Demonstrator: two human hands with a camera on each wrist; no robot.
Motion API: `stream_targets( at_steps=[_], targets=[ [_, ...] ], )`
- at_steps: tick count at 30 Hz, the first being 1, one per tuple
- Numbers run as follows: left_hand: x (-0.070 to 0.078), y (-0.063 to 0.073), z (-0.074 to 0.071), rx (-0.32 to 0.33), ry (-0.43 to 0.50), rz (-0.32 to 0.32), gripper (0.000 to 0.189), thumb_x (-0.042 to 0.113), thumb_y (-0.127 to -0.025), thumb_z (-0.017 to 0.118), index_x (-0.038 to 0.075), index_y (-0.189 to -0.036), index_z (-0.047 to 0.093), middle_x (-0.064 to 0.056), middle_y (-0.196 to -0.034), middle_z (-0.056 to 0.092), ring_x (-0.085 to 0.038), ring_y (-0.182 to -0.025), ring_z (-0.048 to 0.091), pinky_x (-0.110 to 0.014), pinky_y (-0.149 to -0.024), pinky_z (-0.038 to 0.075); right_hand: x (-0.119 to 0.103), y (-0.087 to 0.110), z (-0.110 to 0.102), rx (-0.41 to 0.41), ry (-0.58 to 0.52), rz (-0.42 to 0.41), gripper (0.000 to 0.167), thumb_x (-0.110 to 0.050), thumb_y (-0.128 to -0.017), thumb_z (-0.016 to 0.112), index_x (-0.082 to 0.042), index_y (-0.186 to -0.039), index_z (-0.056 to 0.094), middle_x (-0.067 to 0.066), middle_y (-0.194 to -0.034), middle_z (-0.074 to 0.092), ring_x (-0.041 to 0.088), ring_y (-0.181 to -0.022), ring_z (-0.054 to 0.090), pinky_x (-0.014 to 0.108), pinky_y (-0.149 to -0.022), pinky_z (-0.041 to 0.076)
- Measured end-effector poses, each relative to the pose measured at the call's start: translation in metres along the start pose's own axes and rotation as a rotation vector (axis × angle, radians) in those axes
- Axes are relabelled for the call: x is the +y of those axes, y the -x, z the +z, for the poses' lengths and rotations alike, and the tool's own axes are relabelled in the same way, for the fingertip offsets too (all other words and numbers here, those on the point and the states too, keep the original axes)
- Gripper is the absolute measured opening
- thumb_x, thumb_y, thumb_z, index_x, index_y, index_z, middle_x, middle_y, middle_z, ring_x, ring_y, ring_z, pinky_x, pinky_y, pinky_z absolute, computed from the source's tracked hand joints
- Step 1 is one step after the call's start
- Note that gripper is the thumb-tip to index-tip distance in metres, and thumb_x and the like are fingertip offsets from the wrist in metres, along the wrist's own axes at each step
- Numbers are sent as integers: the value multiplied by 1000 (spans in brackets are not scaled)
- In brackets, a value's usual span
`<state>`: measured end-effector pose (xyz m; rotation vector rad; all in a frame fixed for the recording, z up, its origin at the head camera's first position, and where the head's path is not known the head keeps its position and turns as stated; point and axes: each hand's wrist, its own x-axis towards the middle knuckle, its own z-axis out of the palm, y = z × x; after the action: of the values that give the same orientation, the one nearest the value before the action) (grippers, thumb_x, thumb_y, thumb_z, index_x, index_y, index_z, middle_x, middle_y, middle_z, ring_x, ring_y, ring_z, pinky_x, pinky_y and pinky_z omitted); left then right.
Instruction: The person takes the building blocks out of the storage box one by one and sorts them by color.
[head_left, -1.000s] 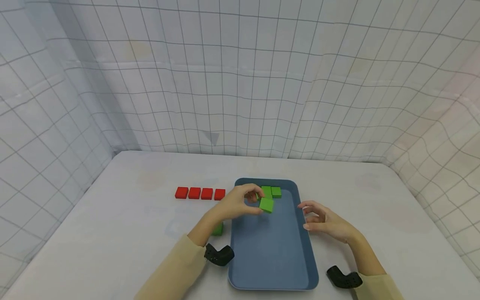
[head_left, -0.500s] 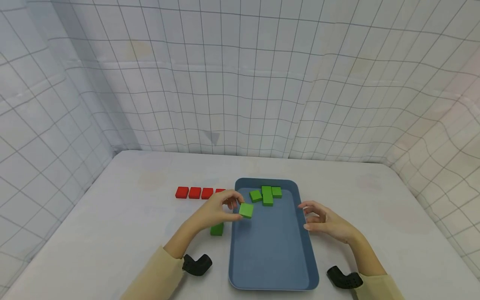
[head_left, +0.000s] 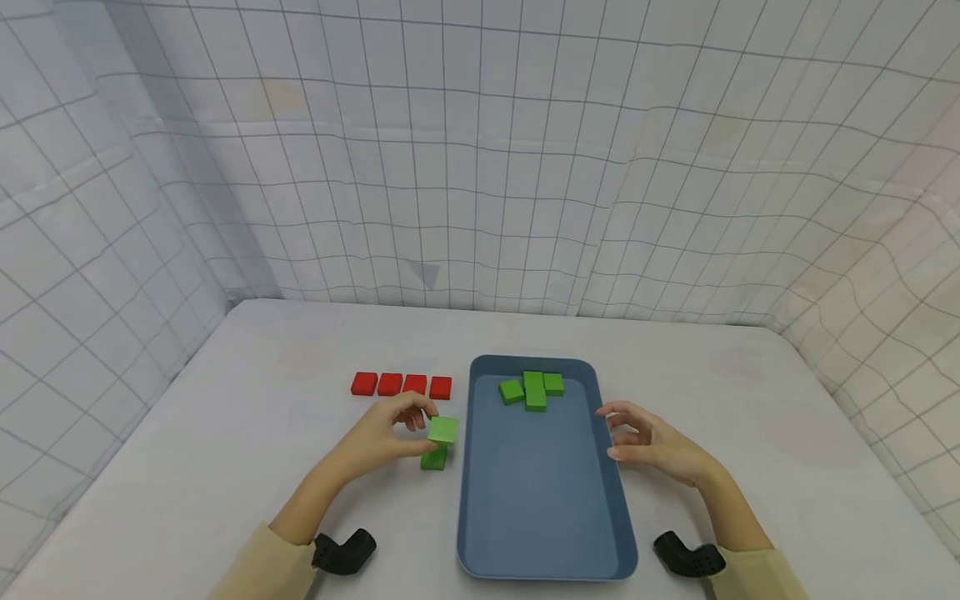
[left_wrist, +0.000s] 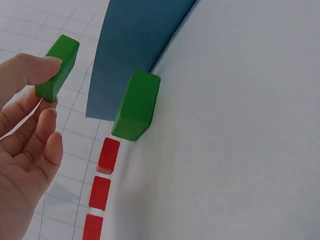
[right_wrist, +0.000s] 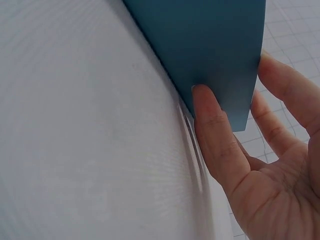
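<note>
My left hand (head_left: 381, 437) pinches a green block (head_left: 443, 429) between thumb and fingers. It hangs just left of the blue tray (head_left: 547, 500), overlapping another green block (head_left: 432, 461) that lies on the table. The left wrist view shows the thumb across the side of the held block (left_wrist: 67, 47), with the other fingers curved below and the table block (left_wrist: 137, 102) close by. Beside the tray's right wall is my right hand (head_left: 654, 446), fingers loosely bent. In the right wrist view its fingertips (right_wrist: 206, 100) rest at the tray's outer wall (right_wrist: 215, 55), holding nothing.
Several green blocks (head_left: 534, 398) lie together inside the tray at its far end. Left of the tray, several red blocks (head_left: 390, 384) form a row on the white table (head_left: 225, 467). Grid-patterned white cloth (head_left: 480, 167) hangs behind and at both sides.
My left hand has carried the green block leftward out from over the tray to above the green block on the table. The green blocks in the tray are uncovered now. My right hand stays put.
</note>
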<state>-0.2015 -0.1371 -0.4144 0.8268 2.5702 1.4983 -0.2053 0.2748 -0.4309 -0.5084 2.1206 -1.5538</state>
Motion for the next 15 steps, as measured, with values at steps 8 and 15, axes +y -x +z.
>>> stream_targets(
  at_steps=[8, 15],
  targets=[
    [-14, 18, -12, 20, -43, -11, 32, 8, -73, 76, 10, -99, 58, 0, -91, 56, -19, -79, 53, -26, -72, 46, -2, 0, 0, 7, 13, 4, 57, -12, -86, 61, -8, -136, 33, 20, -129, 33, 27, -108, 47, 35, -83, 48],
    [-22, 28, -19, 29, -68, -18, 32, 4, -71, 76, 8, -98, 58, 1, -90, 56, -17, -77, 52, -25, -70, 46, -2, -1, 0, 4, 9, 14, 58, -12, -86, 62, -8, -136, 33, 21, -129, 32, 26, -107, 48, 34, -83, 48]
  ],
)
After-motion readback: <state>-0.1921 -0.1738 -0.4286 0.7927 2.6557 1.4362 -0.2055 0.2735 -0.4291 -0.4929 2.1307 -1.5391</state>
